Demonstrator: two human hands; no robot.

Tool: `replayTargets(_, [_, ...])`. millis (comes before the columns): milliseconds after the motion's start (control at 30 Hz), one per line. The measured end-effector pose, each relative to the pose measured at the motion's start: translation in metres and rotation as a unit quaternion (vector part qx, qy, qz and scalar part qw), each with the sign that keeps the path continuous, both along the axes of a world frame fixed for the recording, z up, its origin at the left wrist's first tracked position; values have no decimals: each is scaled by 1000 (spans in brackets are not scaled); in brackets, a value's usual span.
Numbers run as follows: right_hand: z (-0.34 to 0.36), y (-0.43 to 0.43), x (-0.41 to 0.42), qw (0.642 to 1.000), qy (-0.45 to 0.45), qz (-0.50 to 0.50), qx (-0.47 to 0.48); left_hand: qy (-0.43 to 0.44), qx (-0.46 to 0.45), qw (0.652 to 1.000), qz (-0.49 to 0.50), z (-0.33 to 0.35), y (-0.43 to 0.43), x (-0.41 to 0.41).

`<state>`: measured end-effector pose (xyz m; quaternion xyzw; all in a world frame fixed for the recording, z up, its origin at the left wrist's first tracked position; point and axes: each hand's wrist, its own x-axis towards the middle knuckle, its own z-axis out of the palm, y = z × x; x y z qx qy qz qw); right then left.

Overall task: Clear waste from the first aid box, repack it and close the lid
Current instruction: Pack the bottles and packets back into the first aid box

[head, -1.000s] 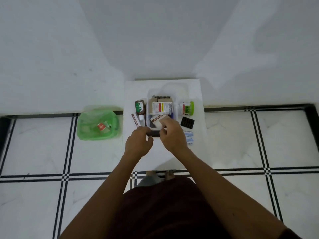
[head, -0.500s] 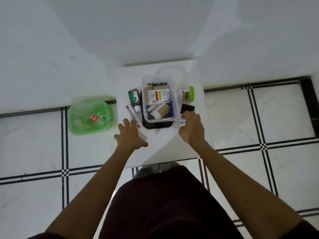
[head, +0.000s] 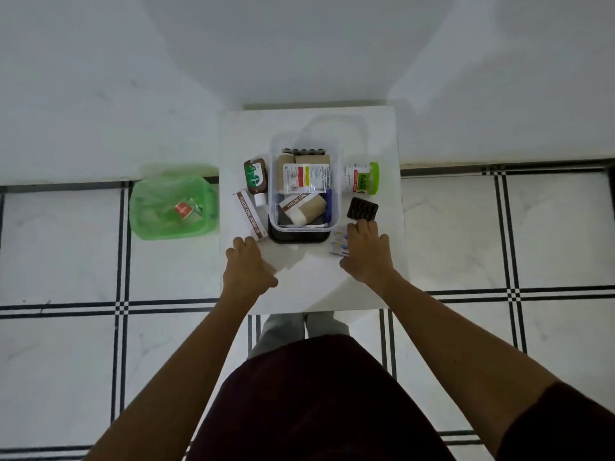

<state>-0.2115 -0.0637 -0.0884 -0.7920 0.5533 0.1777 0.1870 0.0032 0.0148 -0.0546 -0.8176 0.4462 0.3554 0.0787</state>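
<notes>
Both your hands have left the first aid box (head: 304, 194) at table centre: right hand (head: 366, 252) curls over the blister strips (head: 339, 244) (grip unconfirmed), left hand (head: 248, 269) rests empty, loosely curled. Strips are light, thin, slippery; pinch an edge.

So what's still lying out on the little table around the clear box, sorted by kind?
Bottles: 2, brown bottle and green-capped bottle
Ointment carton: 1
Dark blister pack: 1
White sachets at the right hand: 1 bunch
Total: 5
</notes>
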Motion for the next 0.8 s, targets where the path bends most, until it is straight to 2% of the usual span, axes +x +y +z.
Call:
replayTargets(133, [-3,0,-4,997,-39,15,-58,36,-27,998,35,28,-8,2])
replayTargets(233, [3,0,-6,996,-60,20,-67,81,-49,995,9,59,-21,3])
replayTargets(300, [12,-4,-6,993,-98,-63,-27,130,-69,989,-10,80,-31,4])
replayTargets(367, [22,-13,-6,973,-141,-179,34,167,-111,980,-11,94,-39,4])
replayTargets(467, [48,-26,-11,947,-198,-252,30,183,-204,962,0,94,-51,-1])
replayTargets(533, [72,-35,-10,930,-256,-262,11,162,-227,960,-5,83,-58,-7])
replayTargets(667, [106,-53,10,912,-344,-222,20,39,-207,977,-15,61,-64,-23])
replayTargets(800, [105,-68,40,917,-370,-142,34,-38,-217,975,20,50,-65,-37])
